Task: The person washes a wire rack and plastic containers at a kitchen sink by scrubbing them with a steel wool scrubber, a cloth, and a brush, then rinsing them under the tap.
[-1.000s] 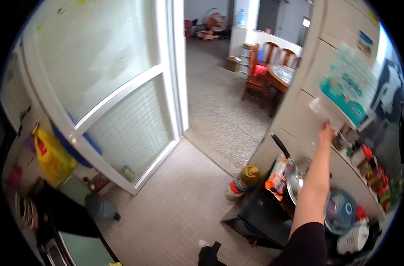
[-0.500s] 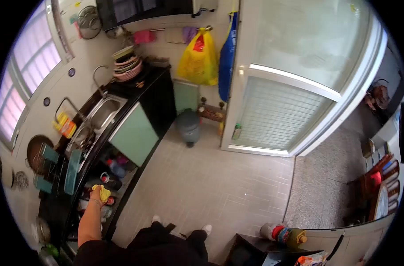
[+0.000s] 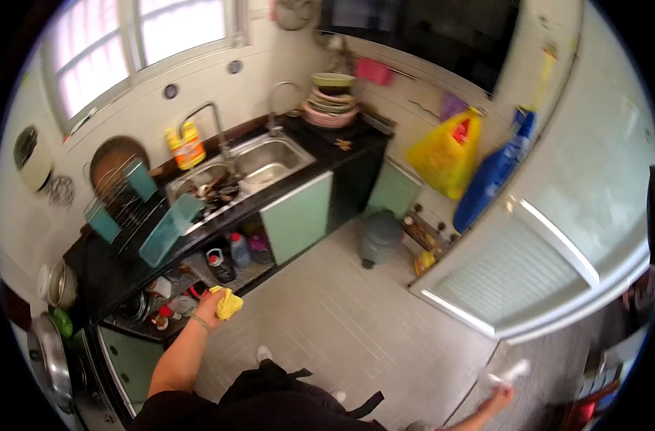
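While the left hand is held out on the left of the scene, its fingers are clamped on a crumpled yellow cloth, which shows just in front of the uncovered shelf under the counter. Low on the right, over the floor by the doorway, the right hand seems to have its fingers pinched together on a white item (too blurred to tell whether it is paper or cloth).

The step in hand, as I judge it, is one of holding and carrying: both things appear lifted clear of any surface. A next move would call for keeping the cloth bunched in the left fingers and well apart from the dark bottle on the shelf, and for a light pinch on the white item.

As for writing, none can be read. On the far side of the sink, a yellow bottle bears an orange label, its lettering too small. Farther right, the yellow bag shows a red patch, and the blue bag beside it has pale printing, also illegible.
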Demonstrator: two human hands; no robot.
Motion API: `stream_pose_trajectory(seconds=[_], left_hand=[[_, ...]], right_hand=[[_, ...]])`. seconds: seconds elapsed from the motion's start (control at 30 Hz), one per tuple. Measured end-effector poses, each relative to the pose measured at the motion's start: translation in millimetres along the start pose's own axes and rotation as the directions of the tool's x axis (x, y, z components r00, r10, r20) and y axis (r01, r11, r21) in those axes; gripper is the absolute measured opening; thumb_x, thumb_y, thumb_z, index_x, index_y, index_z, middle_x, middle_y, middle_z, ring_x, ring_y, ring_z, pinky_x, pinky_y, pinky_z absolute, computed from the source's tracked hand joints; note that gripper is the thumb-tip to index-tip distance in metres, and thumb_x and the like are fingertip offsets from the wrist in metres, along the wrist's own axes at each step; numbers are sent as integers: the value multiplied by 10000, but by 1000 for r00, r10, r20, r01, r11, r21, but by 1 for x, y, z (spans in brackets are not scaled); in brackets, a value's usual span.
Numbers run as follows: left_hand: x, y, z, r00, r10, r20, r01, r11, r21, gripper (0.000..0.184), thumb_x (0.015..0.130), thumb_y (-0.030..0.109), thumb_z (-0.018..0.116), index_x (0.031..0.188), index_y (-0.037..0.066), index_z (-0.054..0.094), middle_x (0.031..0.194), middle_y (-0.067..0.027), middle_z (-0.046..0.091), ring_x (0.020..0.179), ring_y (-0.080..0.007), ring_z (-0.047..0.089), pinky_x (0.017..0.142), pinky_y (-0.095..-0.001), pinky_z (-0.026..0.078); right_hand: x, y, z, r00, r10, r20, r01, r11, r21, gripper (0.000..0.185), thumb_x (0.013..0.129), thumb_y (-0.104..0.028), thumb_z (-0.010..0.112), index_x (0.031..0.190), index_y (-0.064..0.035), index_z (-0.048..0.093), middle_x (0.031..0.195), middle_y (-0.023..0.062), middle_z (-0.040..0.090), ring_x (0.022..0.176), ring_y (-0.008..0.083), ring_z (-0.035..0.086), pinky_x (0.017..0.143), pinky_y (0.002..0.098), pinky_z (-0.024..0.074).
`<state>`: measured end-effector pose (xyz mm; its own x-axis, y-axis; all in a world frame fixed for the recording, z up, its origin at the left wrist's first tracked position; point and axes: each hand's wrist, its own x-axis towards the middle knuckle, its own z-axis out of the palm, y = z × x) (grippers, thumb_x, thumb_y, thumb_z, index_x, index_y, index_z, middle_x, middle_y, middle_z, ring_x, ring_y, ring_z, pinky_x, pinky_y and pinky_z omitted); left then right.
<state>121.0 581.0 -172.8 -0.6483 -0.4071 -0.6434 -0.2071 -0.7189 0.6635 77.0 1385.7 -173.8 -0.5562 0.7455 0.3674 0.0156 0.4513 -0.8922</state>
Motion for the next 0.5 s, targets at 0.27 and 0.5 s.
stream_pose_trajectory(seconds=[0.27, 0.5], left_hand=[[-33, 62, -200, 962, 168, -213, -228, 927, -299, 267, 925, 235, 539, 1105, 38, 526, 1052, -123, 606, 923, -289, 630, 745, -432, 538], [-72, 92, -279, 838, 253, -484, -490, 741, -460, 284, 930, 284, 526, 1100, 56, 536, 1050, -103, 612, 933, -278, 620, 711, -411, 537]], right_hand=[[-310, -231, 398, 109, -20, 994, -739, 668, 94, 486, 720, 65, 481, 1197, -6, 541, 1083, 108, 612, 1016, 196, 573, 898, 319, 446], [-472, -397, 567, -123, -120, 985, -415, 908, 58, 220, 779, -80, 699, 956, -40, 576, 1028, 91, 589, 852, 161, 577, 725, 294, 477]])
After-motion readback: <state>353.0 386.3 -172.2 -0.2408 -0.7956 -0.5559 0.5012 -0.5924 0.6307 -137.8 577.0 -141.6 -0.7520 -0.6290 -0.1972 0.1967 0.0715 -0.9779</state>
